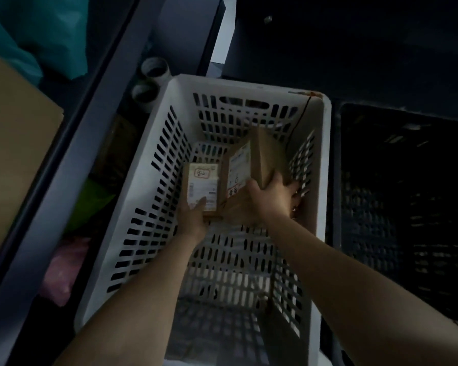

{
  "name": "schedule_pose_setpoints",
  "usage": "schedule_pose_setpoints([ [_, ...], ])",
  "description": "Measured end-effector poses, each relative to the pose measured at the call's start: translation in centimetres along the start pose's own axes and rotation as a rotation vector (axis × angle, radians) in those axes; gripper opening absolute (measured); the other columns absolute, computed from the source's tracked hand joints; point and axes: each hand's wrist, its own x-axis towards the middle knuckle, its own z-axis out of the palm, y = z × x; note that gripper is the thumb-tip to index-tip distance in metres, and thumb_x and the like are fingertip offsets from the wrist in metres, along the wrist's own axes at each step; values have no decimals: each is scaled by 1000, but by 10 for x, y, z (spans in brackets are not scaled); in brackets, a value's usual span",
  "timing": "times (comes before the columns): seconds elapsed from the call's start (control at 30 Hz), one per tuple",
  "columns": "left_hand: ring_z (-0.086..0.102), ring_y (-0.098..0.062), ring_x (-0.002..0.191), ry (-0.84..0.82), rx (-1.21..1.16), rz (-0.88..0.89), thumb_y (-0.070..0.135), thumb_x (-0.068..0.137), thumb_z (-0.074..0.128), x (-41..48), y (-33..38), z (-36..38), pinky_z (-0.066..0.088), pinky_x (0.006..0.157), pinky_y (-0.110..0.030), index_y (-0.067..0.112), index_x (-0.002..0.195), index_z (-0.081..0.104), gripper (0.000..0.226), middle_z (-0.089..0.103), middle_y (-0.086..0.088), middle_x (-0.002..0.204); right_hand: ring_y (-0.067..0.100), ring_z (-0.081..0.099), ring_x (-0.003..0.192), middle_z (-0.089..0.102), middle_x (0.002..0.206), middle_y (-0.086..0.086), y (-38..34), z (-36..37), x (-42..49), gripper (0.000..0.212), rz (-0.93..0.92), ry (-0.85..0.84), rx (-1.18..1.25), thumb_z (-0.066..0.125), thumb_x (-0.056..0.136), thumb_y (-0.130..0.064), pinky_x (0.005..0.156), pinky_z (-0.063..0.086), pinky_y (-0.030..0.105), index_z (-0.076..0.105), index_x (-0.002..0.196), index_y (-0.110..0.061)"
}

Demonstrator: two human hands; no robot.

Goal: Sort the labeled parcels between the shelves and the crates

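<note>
A white slotted crate [143, 194] fills the middle of the view, and both arms reach down into it. On the crate's floor, toward its far end, sit two labeled parcels side by side.

The small parcel [202, 183] lies flat on the left of the crate's floor, its white label facing up with a red-outlined mark near the top. The left hand [192, 217] holds its near end. The thumb rests on the label, and the fingers are hidden under the parcel.

The big parcel [267, 157], a brown box, is tipped up on edge against the small one, close to the crate's right wall. Its labeled face is turned to the left. The right hand [271, 199] grips its near end, thumb on the labeled side and fingers [294, 186] wrapped round the other side.

Right of the white crate stands a dark crate [336, 180], its inside too dim to read. Left of the white crate runs a grey shelf rail [90, 128]. Beyond it are a cardboard box [16, 154], a teal bag [37, 35], a green bag [90, 204] and a pink bag [64, 268]. Two short tubes [155, 70] stand by the white crate's far left corner.
</note>
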Motion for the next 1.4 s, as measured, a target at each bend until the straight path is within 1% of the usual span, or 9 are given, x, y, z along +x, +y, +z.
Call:
schedule_pose_setpoints([
  [0.13,5,-41,143,-75,982,243,14,94,51,12,-9,5,14,116,-55,29,149,21,65,2,-13,158,44,9,140,9,154,12,11,21,15,73,-26,14,21,59,84,-53,112,24,60,29,146,-29],
  [0.27,5,-46,142,-28,1134,307,8,93,48,22,0,20,22,107,-67,31,149,16,69,-3,-11,158,42,11,139,12,153,11,16,27,25,74,-71,82,55,61,83,-53,111,25,60,30,146,-30],
  [0.37,-2,-36,145,2,1271,414,3,95,42,27,10,26,22,111,-60,28,150,11,68,-2,-8,159,40,13,140,12,154,10,17,23,29,73,-42,104,181,61,85,-51,113,27,56,31,148,-30],
  [0.47,9,-34,145,-115,1162,481,-2,95,39,49,25,23,16,118,-45,21,148,27,59,13,-11,158,39,18,138,15,151,9,16,21,29,74,-44,101,249,62,85,-51,112,31,53,30,149,-33],
  [0.6,49,-29,121,-193,828,382,8,97,40,47,60,18,39,102,-33,9,130,54,35,52,-15,134,38,29,135,23,146,7,10,13,19,74,-24,59,379,63,82,-52,111,34,52,32,148,-34],
  [0.8,54,-25,112,-116,613,320,26,102,32,-11,129,10,40,81,-27,11,133,46,37,56,-10,127,37,41,125,37,140,11,-32,-17,-12,66,-31,66,452,57,85,-53,105,40,46,40,145,-31],
  [1.0,52,-23,83,39,685,388,30,101,33,-66,186,14,39,69,-30,8,124,51,36,62,-17,110,31,49,120,47,135,4,-52,-71,-43,74,-104,46,576,49,74,-65,99,45,48,46,140,-34],
  [1.27,59,-24,104,51,508,559,33,94,51,-171,227,102,43,80,-31,12,130,48,41,62,-5,114,18,54,109,59,123,2,5,-207,-46,51,-224,67,653,54,91,-37,86,43,29,50,140,-21],
  [1.4,60,-30,106,40,553,594,35,88,60,-229,222,186,48,88,-37,16,125,54,42,65,-8,115,21,57,108,58,125,2,80,-298,-49,67,-202,-20,701,65,76,-50,78,50,36,47,136,-27],
])
